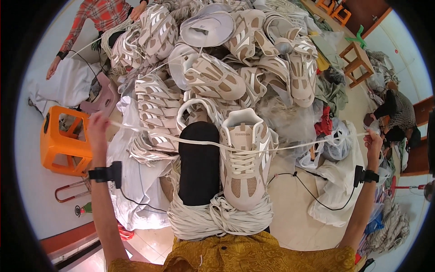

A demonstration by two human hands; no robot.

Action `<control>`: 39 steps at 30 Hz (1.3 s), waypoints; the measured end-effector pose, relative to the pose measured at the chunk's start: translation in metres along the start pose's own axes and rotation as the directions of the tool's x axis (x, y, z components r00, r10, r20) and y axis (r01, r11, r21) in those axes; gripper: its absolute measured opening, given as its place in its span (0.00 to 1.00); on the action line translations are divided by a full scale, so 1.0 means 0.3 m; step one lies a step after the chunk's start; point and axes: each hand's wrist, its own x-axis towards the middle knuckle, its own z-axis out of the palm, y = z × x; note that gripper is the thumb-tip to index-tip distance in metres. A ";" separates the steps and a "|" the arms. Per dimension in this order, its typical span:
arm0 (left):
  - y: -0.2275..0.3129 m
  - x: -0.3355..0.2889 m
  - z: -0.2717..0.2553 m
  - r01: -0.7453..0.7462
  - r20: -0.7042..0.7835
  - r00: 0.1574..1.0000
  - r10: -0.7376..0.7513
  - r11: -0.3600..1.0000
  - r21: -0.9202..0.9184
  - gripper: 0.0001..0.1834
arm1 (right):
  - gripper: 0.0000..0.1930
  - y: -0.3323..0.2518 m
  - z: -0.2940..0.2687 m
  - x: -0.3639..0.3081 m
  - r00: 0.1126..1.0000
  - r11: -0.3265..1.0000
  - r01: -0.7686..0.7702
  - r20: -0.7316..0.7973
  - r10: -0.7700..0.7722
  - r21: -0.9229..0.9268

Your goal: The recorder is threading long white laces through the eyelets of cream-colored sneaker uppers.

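A long off-white shoelace [213, 143] is stretched between my raised hands, sagging a little in the middle. My left hand [99, 127] grips one end at the left, and my right hand [373, 139] pinches the other at the right. Below the lace's middle, a beige and white sneaker upper [244, 181] points its toe toward me, with laces threaded across its front. Left of it lies a long black rounded piece [199, 163], partly covering another shoe upper [199, 109]. Under both, a thick bundle of off-white laces [222, 217] rests across my lap.
A big heap of similar shoe uppers [213, 77] rises ahead. An orange stool [65, 145] stands left; a wooden stool [356, 63] stands far right. Plastic bags [335, 140] lie right. A person in a plaid shirt [102, 16] is far left, another person [401, 113] far right.
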 end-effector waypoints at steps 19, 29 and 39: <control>0.644 -0.442 0.636 -0.734 0.595 0.419 0.686 0.642 -0.223 0.06 | 0.08 -0.220 0.635 -0.571 0.672 0.995 -0.096 0.739 0.055 0.014; 0.639 -0.447 0.638 -0.872 0.565 0.356 0.744 0.482 -0.085 0.08 | 0.08 -0.138 0.693 -0.607 0.625 0.993 -0.118 0.779 0.053 0.027; 0.610 -0.502 0.619 -0.799 0.496 0.463 0.735 0.588 -0.126 0.10 | 0.10 -0.065 0.620 -0.523 0.789 0.990 -0.113 0.614 0.036 0.087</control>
